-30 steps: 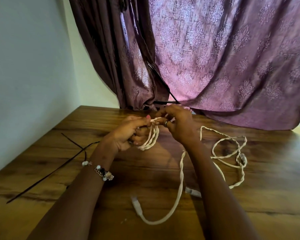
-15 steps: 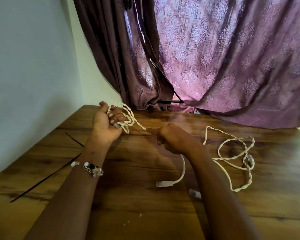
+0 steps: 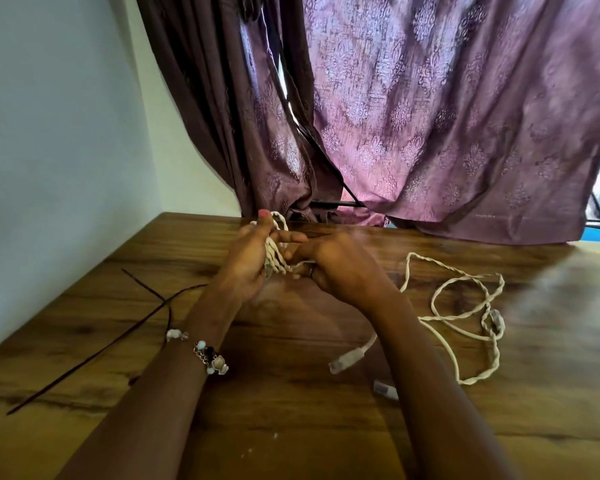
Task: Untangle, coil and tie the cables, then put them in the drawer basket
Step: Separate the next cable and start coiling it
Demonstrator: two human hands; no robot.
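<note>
A cream twisted cable (image 3: 445, 292) lies in loose loops on the wooden table (image 3: 291, 410) at the right. Part of it is wound into a small coil (image 3: 274, 256) around the fingers of my left hand (image 3: 248, 259), which grips the loops above the table's middle. My right hand (image 3: 340, 268) pinches the strand right beside the coil. From under my right forearm the cable's free end hangs down to a white plug (image 3: 347, 358). A second plug (image 3: 385, 389) lies on the table near my right arm.
Thin dark ties (image 3: 118, 337) lie crossed on the table's left part. A white wall (image 3: 49, 150) bounds the left side. A purple patterned curtain (image 3: 430, 116) hangs along the table's back edge. No basket is in view.
My left hand with the coil has come back toward the middle and my right hand has closed in on it, winding on more cable. The free plug end has slid closer to my right arm.
</note>
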